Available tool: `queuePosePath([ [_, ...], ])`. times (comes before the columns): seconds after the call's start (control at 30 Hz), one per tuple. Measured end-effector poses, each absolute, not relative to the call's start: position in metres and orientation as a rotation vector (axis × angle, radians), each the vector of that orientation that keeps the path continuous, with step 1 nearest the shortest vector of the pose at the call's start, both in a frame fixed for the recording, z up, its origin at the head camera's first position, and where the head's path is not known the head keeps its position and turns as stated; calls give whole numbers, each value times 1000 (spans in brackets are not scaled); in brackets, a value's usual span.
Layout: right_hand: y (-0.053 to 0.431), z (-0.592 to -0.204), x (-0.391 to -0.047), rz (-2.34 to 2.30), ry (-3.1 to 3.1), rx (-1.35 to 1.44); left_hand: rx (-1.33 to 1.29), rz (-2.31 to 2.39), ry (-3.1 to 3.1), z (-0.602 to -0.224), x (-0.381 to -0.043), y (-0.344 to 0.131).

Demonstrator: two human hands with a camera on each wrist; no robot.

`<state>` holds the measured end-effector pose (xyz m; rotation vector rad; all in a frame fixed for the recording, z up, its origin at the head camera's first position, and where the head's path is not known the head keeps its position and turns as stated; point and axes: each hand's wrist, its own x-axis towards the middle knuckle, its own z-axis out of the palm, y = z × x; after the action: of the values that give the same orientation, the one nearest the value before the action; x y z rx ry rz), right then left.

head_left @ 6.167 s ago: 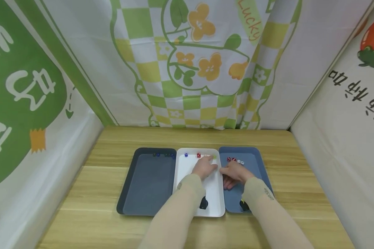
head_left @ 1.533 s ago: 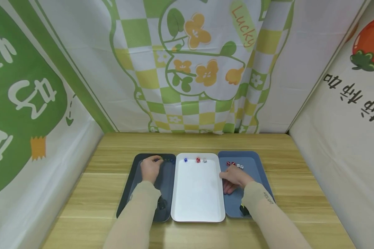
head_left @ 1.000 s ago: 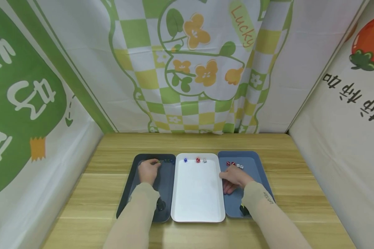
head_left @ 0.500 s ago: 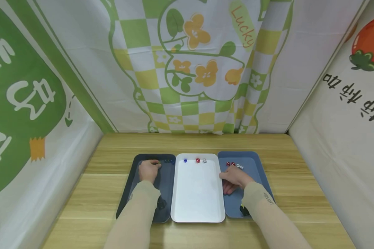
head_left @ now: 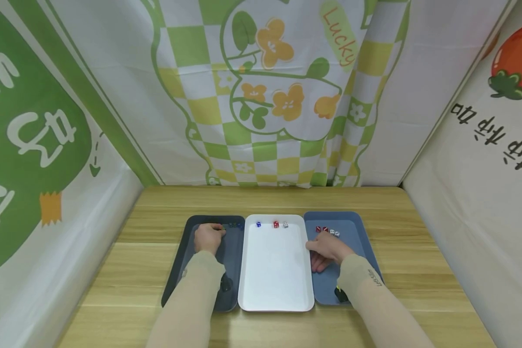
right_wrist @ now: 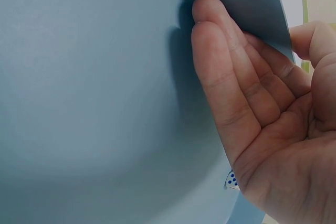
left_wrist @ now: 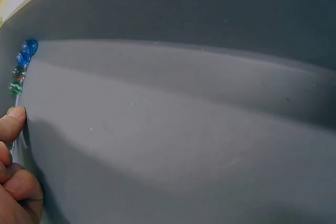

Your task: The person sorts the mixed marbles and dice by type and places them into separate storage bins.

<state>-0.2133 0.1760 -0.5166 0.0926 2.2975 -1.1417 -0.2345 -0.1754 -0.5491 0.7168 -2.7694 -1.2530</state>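
My left hand (head_left: 207, 238) is at the back of the dark grey tray (head_left: 230, 290). Its thumb and forefinger pinch a small yellowish-green marble, mostly hidden by the fingertips (left_wrist: 17, 113) in the left wrist view. Right beside it, along the tray's back wall, runs a row of green and blue glass marbles (left_wrist: 22, 57). My right hand (head_left: 328, 247) holds the left wall of the blue tray (head_left: 352, 222), thumb outside the rim and fingers within. Just behind that hand lie red dice (head_left: 325, 229) and white dice (head_left: 332, 232).
Between the two other trays stands a white tray (head_left: 276, 270). Along its back edge sit a small blue piece (head_left: 258, 224), a red die (head_left: 276, 224) and a white die (head_left: 285, 224). All three trays rest side by side on a wooden table (head_left: 417, 270).
From the white tray's back right corner, my left hand has moved left into the dark tray; the yellow-green marble has left the white tray. My right hand keeps its hold.
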Motion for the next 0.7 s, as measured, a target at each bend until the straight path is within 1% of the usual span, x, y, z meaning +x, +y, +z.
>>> queuePosePath([
  [0.17, 176, -518, -213, -1141, 2299, 88, 690, -1245, -2774, -549, -233, -175],
  [0.4, 176, -516, -213, -1143, 2303, 85, 544, -1215, -2744, -549, -230, -179],
  [0.7, 175, -516, -213, -1138, 2312, 74, 379, -1231, -2791, -533, -222, -191],
])
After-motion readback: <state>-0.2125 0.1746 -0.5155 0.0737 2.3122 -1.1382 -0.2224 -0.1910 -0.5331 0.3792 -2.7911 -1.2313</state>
